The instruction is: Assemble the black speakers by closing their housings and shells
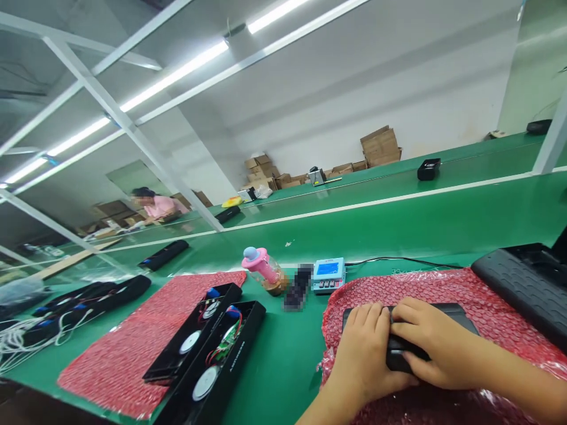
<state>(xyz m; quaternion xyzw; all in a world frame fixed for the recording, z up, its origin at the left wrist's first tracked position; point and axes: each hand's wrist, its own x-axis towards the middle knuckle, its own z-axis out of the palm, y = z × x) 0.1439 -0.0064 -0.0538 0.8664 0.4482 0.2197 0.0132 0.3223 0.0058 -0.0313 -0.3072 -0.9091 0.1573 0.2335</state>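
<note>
Both hands are on a black plastic casing (401,357) that lies over the red bubble wrap at the right. My left hand (365,348) holds its left part, with the fingers laid over the top and the thumb along the near side. My right hand (436,339) grips it from the right, its fingers curled over and its thumb below. The hands cover much of the casing, so its exact kind does not show. Past the right hand, a larger black ribbed housing (522,295) rests on the red bubble wrap (376,286).
Two open black speaker bars (239,354) with wires and round drivers lie left of the hands. A blue-screened device (328,274) with a black cable and a pink-lidded bottle (266,271) stand behind. More black bars (166,254) lie left. A person (159,206) sits far left.
</note>
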